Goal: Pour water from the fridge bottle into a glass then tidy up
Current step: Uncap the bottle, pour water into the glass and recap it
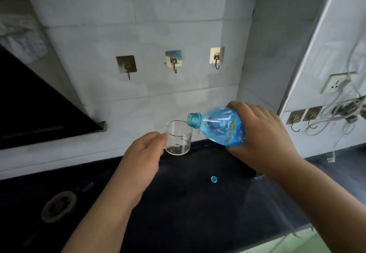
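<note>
White wall tiles (158,25) with three stick-on metal hooks (173,61) back a dark countertop (188,203), where a small blue bottle cap (213,179) lies at 5 o'clock from the clear glass mug (179,138). The left hand (143,156) curls its fingers round the mug's handle side. The right hand (261,136) wraps a tilted blue plastic water bottle (219,127), its uncapped mouth at the mug's 2 o'clock rim.

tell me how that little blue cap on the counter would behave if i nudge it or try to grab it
The blue cap looks tiny and plastic, so it is probably very light and would skid easily on the smooth dark counter. It seems to lie flat, so rolling looks unlikely unless tipped on edge. Its low profile probably calls for a fingertip pinch.
</note>
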`<state>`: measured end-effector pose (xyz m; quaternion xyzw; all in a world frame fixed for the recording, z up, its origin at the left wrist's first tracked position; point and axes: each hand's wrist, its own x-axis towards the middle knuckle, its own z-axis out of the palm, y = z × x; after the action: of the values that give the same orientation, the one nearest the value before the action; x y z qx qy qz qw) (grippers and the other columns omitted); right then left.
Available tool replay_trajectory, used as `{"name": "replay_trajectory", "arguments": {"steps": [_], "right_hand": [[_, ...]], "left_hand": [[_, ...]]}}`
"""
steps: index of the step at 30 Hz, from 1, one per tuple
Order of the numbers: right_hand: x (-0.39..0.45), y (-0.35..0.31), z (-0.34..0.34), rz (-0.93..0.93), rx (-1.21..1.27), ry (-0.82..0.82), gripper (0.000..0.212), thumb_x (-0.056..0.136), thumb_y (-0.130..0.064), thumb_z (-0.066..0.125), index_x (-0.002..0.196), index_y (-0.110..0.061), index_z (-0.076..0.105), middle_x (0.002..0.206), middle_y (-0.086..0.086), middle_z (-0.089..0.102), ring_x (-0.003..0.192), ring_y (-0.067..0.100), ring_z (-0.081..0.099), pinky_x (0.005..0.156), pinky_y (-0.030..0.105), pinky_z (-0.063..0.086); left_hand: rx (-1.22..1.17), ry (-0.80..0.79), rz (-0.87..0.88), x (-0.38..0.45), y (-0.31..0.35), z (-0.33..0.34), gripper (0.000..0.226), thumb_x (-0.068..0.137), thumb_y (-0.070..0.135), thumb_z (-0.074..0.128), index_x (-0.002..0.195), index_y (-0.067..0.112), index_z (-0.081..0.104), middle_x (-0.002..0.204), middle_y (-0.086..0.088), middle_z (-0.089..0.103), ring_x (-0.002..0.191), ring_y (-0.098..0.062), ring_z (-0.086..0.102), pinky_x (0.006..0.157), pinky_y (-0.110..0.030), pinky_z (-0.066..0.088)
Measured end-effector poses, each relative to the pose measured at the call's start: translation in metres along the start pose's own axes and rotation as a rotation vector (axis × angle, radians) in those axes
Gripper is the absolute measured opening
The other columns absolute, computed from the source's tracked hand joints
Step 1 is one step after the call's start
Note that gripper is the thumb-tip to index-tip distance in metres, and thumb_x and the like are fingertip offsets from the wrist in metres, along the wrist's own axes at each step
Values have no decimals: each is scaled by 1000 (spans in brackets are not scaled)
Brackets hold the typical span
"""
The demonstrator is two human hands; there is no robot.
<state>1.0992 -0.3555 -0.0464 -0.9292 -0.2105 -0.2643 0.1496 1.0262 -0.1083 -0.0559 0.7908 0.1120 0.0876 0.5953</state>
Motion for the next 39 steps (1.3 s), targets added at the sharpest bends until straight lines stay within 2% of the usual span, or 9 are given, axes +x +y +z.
{"name": "replay_trajectory", "arguments": {"steps": [6,9,12,21,30,39], "right_hand": [[-6,-15,-4,-29,-108,30,79,68,-41,84,137,-27,50,125,-4,63,114,31,58,97,47,43],[-8,-19,-5,-57,-156,41,80,66,-41,86,136,-26,51,124,-3,64,112,32,60,94,48,45],[-9,-22,-4,-78,-177,52,80,65,-38,87,135,-25,52,124,-2,64,111,33,61,94,49,46],[-10,-26,-2,-116,-191,81,80,64,-34,87,135,-24,53,129,-1,63,115,33,57,97,48,41],[-5,-21,-2,-181,-223,114,75,66,-33,87,133,-21,56,127,2,64,111,34,60,97,48,41],[-1,-18,-3,-184,-233,133,75,64,-29,85,133,-21,57,125,1,64,111,34,59,98,47,39]], "left_hand": [[15,-57,-22,-11,0,-5,57,106,39,48,49,30,48,51,18,37,50,-5,36,69,-36,34],[-7,-45,-10,-15,-3,-6,50,102,41,50,55,27,39,61,10,31,56,-9,29,69,-43,30],[-25,-58,-15,-18,-7,-7,47,100,43,51,60,25,36,67,5,29,60,-11,28,69,-43,28],[-43,-33,-21,-21,-8,-10,51,103,38,50,55,28,38,61,11,30,55,-7,29,69,-42,28],[-55,-45,-19,-19,-11,-6,44,101,38,51,64,24,31,67,5,27,59,-10,26,69,-44,26],[-81,-45,-36,-15,-11,-3,47,101,34,51,59,26,31,63,9,27,56,-9,25,70,-46,25]]}}
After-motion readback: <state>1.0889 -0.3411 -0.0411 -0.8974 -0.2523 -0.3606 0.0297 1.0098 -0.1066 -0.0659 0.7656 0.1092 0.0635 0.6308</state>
